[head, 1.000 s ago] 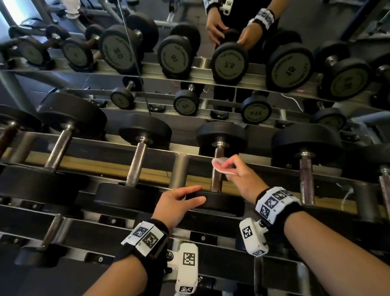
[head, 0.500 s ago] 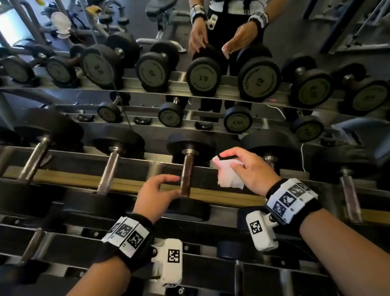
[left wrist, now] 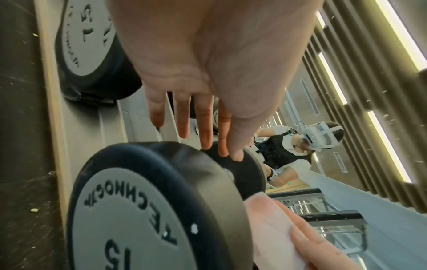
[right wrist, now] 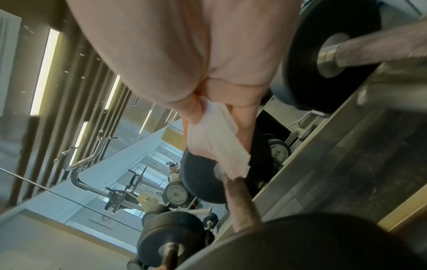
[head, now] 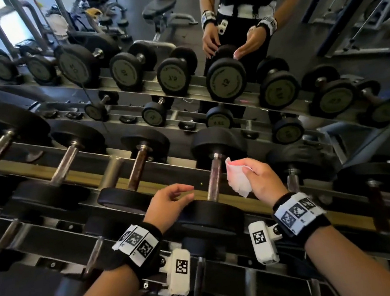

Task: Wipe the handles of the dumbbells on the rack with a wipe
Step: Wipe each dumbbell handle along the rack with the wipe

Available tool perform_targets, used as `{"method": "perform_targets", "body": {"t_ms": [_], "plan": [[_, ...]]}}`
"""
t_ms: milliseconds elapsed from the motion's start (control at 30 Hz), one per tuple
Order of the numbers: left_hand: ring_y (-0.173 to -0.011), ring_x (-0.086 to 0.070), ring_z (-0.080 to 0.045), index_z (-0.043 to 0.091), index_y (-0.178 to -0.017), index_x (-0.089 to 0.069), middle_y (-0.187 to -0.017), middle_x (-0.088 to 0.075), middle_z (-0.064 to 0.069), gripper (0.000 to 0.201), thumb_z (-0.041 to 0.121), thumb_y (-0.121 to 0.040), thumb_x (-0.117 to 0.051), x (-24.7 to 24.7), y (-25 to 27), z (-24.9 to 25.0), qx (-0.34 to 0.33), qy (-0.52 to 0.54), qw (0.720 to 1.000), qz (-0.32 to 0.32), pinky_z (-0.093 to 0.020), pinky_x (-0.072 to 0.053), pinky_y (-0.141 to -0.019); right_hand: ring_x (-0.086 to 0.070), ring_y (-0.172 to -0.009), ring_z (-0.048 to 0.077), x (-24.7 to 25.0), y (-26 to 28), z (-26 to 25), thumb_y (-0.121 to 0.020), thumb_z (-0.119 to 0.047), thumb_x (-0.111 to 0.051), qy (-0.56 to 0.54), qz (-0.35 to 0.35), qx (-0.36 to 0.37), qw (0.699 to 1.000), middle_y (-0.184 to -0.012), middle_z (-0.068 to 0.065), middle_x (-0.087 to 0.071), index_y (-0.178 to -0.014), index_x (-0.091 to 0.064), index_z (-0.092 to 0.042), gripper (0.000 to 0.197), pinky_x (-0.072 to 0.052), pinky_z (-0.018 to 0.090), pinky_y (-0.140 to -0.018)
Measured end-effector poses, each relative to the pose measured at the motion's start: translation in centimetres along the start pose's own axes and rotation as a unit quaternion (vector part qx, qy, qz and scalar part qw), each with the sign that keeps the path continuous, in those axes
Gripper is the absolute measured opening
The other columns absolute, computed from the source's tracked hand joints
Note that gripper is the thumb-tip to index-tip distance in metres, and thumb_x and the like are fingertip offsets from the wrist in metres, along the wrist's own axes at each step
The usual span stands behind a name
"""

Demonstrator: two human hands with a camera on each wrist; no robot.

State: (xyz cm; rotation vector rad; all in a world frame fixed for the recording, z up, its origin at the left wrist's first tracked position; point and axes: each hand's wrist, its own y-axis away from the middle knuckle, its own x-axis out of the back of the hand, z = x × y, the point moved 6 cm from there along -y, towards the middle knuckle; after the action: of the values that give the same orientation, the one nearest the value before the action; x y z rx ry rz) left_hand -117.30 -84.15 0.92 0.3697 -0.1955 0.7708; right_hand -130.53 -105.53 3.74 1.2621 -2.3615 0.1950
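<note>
- Since 0.5 s ago you've slid along the rack (head: pixel 109 180): your right hand (head: pixel 263 178) and the wipe (head: pixel 238 179) now sit beside the next handle (head: pixel 214 177), centre of frame; the one your left hand was at is now left of centre.
- Right hand: fingers pinch the wipe, bunched, just beside the handle (right wrist: pixel 240 202). Can't tell if it's touching yet; looks apart in the head view.
- Left hand (head: pixel 169 204): loose, fingers relaxed, holding nothing, hovering over the near weight (left wrist: pixel 148 210) of that same dumbbell; contact not clear.
- Progress, as a guess: mid-row. You're lining up a fresh handle, so it's not wiped yet. Handles at right of frame look left to do, plus the lower row at bottom. Which ones at left are done, pics don't show.
- Containers: only the rack itself. Top row holds dumbbells side by side, handles pointing away from you; smaller ones on the row below. No bin or wipe tub in view.
- Mirror (head: pixel 322 33) at top of frame shows your reflection.
</note>
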Motion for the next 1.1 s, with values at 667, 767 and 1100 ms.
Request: {"method": "perform_targets", "body": {"t_ms": [667,767,1100], "plan": [[-0.111,-0.066,-0.014,0.03,-0.108,-0.075,-0.107,-0.075,0.007,0.035,0.037,-0.075,-0.083,-0.8,-0.4,-3.3,0.083,0.017,0.995,-0.056,-0.043,-0.048,-0.106,-0.059,-0.103,0.017,-4.0,-3.9,2.9,-0.099,-0.013,-0.052,0.009,-0.045,-0.093,0.995,-0.11,0.001,-0.064,-0.131,-0.062,-0.015,0.033,-0.043,0.025,-0.088],[-0.109,-0.067,-0.014,0.031,-0.107,-0.074,-0.106,-0.075,0.007,0.035,0.038,-0.074,-0.084,-0.7,-0.6,-3.5,0.087,0.017,0.994,-0.063,-0.042,-0.049,-0.105,-0.057,-0.099,0.009,-4.2,-3.6,2.6,-0.101,-0.015,-0.051,0.017,-0.084,-0.076,0.993,-0.107,-0.005,-0.065,-0.127,-0.065,-0.018,0.03,-0.04,0.006,-0.079],[-0.106,-0.068,-0.014,0.034,-0.104,-0.075,-0.105,-0.075,0.007,0.032,0.04,-0.074,-0.083,-0.8,-0.9,-3.9,0.087,0.02,0.993,-0.076,-0.043,-0.052,-0.101,-0.063,-0.083,0.031,-4.5,-1.4,1.4,-0.096,-0.024,-0.062,-0.023,-0.213,-0.096,0.972,-0.079,0.006,-0.069,-0.081,-0.076,-0.027,0.02,-0.048,0.032,-0.086]]}}
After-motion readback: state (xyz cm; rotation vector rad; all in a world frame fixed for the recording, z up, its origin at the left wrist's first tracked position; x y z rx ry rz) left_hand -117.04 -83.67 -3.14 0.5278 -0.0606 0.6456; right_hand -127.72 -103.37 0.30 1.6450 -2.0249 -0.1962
